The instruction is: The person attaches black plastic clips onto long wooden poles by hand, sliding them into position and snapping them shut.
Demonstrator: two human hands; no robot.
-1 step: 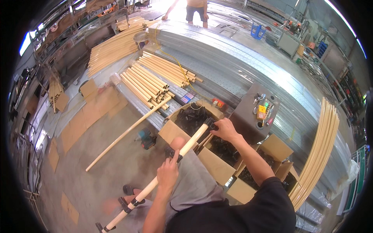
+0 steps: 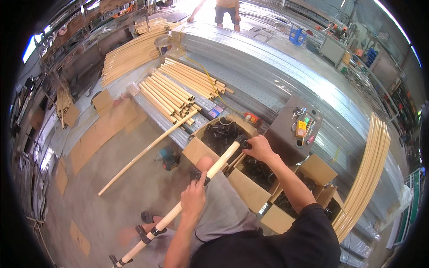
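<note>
We hold a long cream tube [image 2: 196, 190] slantwise across our lap, its lower end running down toward the floor at the bottom left and its upper end reaching the open cardboard box [image 2: 196, 149] in front of us. Our left hand [image 2: 194, 198] is wrapped around the middle of the tube, fingers closed on it, just above a black clip [image 2: 154, 231] fixed to the tube. Our right hand [image 2: 259, 149] is curled at the tube's upper end, where it seems to press a small black cap [image 2: 241, 142] onto the tip, though the cap is too small for us to be sure. The box is full of black parts [image 2: 219, 134]. Beyond it, more cream tubes lie in a stack [image 2: 172, 96] on the long metal desk [image 2: 286, 76], and one loose tube [image 2: 143, 154] leans from the desk down to the floor. A cordless drill [image 2: 167, 157] lies on the floor near the box.
</note>
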